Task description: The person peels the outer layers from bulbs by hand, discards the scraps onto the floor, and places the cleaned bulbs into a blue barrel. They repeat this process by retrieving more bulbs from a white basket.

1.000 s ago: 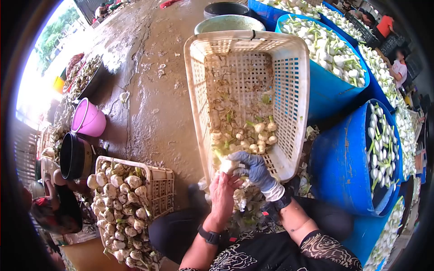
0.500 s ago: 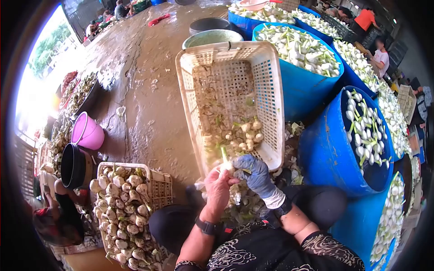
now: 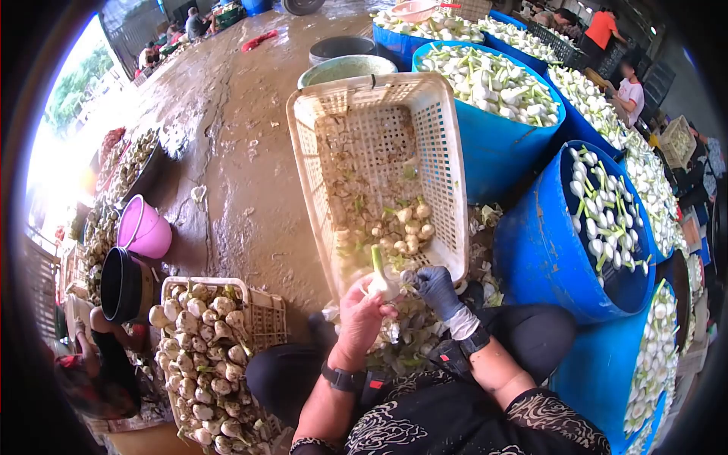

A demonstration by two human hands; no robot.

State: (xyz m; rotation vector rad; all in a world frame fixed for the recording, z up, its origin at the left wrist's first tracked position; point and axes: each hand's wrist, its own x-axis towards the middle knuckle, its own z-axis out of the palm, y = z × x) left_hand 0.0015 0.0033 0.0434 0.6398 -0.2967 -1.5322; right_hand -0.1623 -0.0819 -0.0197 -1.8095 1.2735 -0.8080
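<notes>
My bare left hand point(image 3: 359, 317) grips a white garlic bulb point(image 3: 384, 286) with its green stem pointing up. Just to the right of the bulb, my right hand point(image 3: 440, 292), in a grey-blue glove, has its fingers pinched together; what lies in them is too small to make out. Both hands are over the near end of a white plastic crate point(image 3: 460, 189), tilted in front of me. Inside it, several unpeeled garlic bulbs point(image 3: 410, 227) lie among dirt and scraps. Below my hands, peelings point(image 3: 413, 334) are heaped between my knees.
At my left stands a crate full of unpeeled garlic point(image 3: 205, 356), near a pink bucket point(image 3: 148, 231) and a black bucket point(image 3: 127, 284). Blue barrels point(image 3: 523, 235) with peeled garlic point(image 3: 607, 212) line my right side. Other people sit farther off. The floor point(image 3: 243, 174) is wet.
My right hand has moved right, away from the bulb, and turned. The bulb now shows whiter and more fully in my left hand. The view has shifted slightly.
</notes>
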